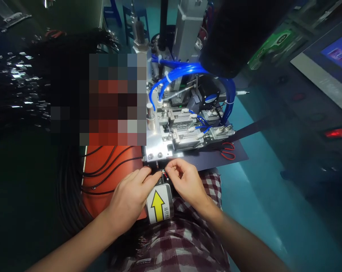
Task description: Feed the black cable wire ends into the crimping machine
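My left hand point(133, 194) rests at the near edge of a metal machine point(156, 141), its fingers closed near a small part with red wire point(165, 175). Just right of it, my right hand point(186, 179) has thumb and forefinger pinched together at the same spot. What either set of fingertips holds is too small to make out. Below the fingers is a white label with a yellow arrow point(158, 206). Black cables point(114, 164) run over an orange surface point(102, 204) on the left, one reaching the machine beside my left hand.
Blue air tubes point(190, 68) arch over the machine's cylinders point(184, 138). Red-handled scissors point(228, 151) lie on the dark plate point(216, 160) at the right. A thick bundle of black cables point(67, 189) hangs at the left. A screen point(339, 54) stands at the upper right.
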### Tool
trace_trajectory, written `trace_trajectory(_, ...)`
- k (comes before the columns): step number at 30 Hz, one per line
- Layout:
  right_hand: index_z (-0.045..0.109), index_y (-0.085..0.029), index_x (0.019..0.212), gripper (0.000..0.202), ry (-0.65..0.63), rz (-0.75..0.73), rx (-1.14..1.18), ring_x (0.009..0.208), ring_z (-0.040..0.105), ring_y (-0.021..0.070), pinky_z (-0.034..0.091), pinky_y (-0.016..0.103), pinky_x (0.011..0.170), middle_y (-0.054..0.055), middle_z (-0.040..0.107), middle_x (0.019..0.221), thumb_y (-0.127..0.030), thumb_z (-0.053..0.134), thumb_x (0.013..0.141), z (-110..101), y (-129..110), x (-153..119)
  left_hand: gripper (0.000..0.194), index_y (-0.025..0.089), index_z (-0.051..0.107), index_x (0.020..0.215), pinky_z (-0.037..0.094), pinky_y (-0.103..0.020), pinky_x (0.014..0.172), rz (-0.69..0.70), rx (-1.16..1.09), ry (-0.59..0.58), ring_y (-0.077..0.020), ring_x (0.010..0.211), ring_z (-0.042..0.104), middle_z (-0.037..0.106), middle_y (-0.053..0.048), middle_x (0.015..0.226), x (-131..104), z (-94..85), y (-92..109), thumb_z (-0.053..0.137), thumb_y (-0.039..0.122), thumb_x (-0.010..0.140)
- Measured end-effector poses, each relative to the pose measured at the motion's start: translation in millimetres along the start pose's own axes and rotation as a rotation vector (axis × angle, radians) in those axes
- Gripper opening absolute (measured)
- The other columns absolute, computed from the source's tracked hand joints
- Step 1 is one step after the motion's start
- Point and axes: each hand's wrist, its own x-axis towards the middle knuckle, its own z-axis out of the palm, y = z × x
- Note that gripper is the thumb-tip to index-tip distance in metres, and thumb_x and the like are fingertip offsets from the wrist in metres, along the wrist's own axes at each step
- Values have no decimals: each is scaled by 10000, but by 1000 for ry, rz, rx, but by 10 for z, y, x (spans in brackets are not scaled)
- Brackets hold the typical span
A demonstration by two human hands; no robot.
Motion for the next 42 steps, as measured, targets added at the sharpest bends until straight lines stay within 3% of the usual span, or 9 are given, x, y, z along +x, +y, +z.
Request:
trace_trajectory(3,560,-186,775,123,42,-69,-57,637,516,148,400,260,607,15,572,726,-221,489,870,27,5,-24,318,148,600,1130,496,-319,587,3,-2,-4,-215,716,568,587,-98,881,-7,10,-8,375,139,905)
trace_trajectory(6,549,-193,760,128,57,-44,-52,643,521,153,402,259,608,13,566,708,-216,483,868,46,30,-36,319,141,607,1121,498,-319,582,10,-2,6,-216,715,571,591,-100,874,-5,16,-9,377,129,900)
trace_trajectory(13,533,-175,732,162,-98,250,265,478,412,110,332,233,453,-32,486,584,-308,517,822,41,161,32,324,145,610,1116,506,-315,592,-6,-11,-7,-213,722,579,597,-98,878,21,1,-1,393,98,881)
trace_trajectory(15,539,-168,739,177,-92,305,309,448,377,102,296,228,420,-44,458,555,-331,534,806,16,195,44,328,150,606,1121,508,-310,602,-7,-11,-15,-208,727,580,600,-96,888,17,-8,0,398,89,875)
trace_trajectory(20,624,-182,812,217,-7,106,99,527,442,123,352,246,503,-7,546,647,-363,512,856,17,104,3,340,155,603,1127,511,-304,597,-5,-18,-5,-203,718,583,600,-89,876,13,-12,1,405,78,861)
trace_trajectory(23,643,-201,778,172,57,56,-5,562,452,137,358,248,534,-15,516,608,-341,560,832,84,18,-12,336,141,613,1111,516,-312,594,-7,-21,-10,-211,728,588,604,-91,872,16,-13,-2,417,66,848)
trace_trajectory(29,602,-196,718,154,147,47,70,502,381,118,336,245,509,-50,415,534,-303,564,822,176,18,-22,339,128,627,1091,524,-318,592,2,-20,5,-213,724,596,614,-100,868,19,-33,-4,403,57,848)
trace_trajectory(34,606,-193,768,145,167,31,90,558,421,132,356,248,532,-23,477,594,-304,547,839,165,75,-89,327,130,622,1086,529,-315,624,-5,-60,5,-206,733,597,629,-97,879,28,-45,3,395,62,861)
trace_trajectory(42,562,-164,665,211,-59,358,593,506,426,111,352,242,499,-29,510,567,-354,634,722,101,86,55,296,97,613,1064,531,-321,639,-2,-78,-12,-209,738,598,638,-100,863,37,-47,-3,417,43,849)
